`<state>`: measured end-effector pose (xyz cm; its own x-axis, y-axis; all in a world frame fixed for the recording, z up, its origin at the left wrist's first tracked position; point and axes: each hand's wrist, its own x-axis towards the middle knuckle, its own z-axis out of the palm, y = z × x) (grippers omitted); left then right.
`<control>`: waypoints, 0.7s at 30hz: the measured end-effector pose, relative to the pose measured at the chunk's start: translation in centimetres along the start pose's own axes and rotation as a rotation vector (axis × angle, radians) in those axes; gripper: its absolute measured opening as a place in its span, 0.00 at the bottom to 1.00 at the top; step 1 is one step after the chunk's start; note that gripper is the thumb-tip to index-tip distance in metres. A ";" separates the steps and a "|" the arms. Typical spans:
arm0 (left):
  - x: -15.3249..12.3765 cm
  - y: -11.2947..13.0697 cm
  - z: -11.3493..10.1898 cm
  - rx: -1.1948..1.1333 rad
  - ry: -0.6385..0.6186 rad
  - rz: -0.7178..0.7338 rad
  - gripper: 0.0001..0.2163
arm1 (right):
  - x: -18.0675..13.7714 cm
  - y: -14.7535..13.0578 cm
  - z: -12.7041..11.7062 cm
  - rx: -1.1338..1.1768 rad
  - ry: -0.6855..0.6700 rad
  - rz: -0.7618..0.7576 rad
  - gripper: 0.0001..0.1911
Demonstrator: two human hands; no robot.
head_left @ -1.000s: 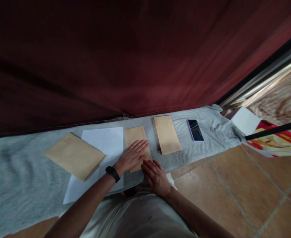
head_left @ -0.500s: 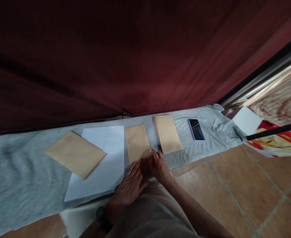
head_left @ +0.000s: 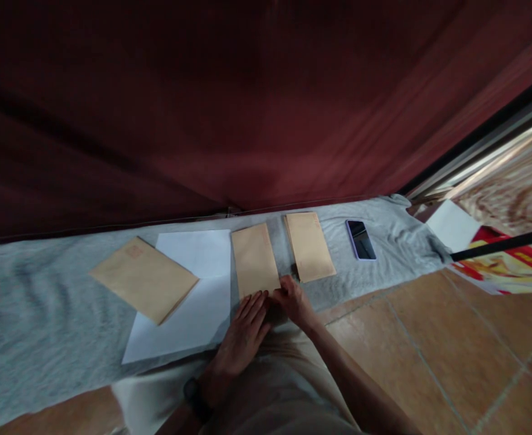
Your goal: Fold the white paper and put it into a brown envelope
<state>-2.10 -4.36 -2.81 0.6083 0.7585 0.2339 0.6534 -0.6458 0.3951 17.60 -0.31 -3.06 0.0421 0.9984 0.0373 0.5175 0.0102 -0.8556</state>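
The brown envelope (head_left: pixel 256 260) lies straight ahead of the left hand (head_left: pixel 244 334), on the grey cloth (head_left: pixel 48 290). Its long axis runs away from the body, with the far end leaning a little to the left, so it is the near short edge that meets the hands. The left hand is flat, with its fingers extended and close to each other, and the fingertips rest at this near edge. The right hand (head_left: pixel 295 302) is at the near right corner, with its fingers curled in; I cannot tell if they pinch the paper. Both hands are equally near to the short edge, and they are just beside each other, the right one slightly farther forward.

Ahead of the right hand and a little to its right lies a pile of envelopes (head_left: pixel 311 246), apart from the first one. Farther to the right is a phone (head_left: pixel 361 240). To the left of the left hand lies white paper (head_left: pixel 202 314), with a tilted envelope (head_left: pixel 144 279) partly over it.
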 end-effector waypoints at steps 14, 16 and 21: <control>2.9 0.0 -4.7 -1.204 0.304 -0.991 0.25 | 0.1 -4.2 -2.0 0.758 -0.076 0.340 0.16; 3.4 0.0 -5.1 -1.320 0.272 -1.051 0.24 | 0.2 -4.5 -1.9 0.778 -0.086 0.347 0.17; 3.9 0.2 -5.3 -1.380 0.307 -1.041 0.24 | 0.5 -5.1 -1.6 0.857 -0.046 0.416 0.20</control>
<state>-1.99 -1.05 2.83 0.0170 0.8638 -0.5036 -0.2443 0.4920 0.8356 16.34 0.05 2.17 0.0382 0.9320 -0.3604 -0.3346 -0.3279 -0.8835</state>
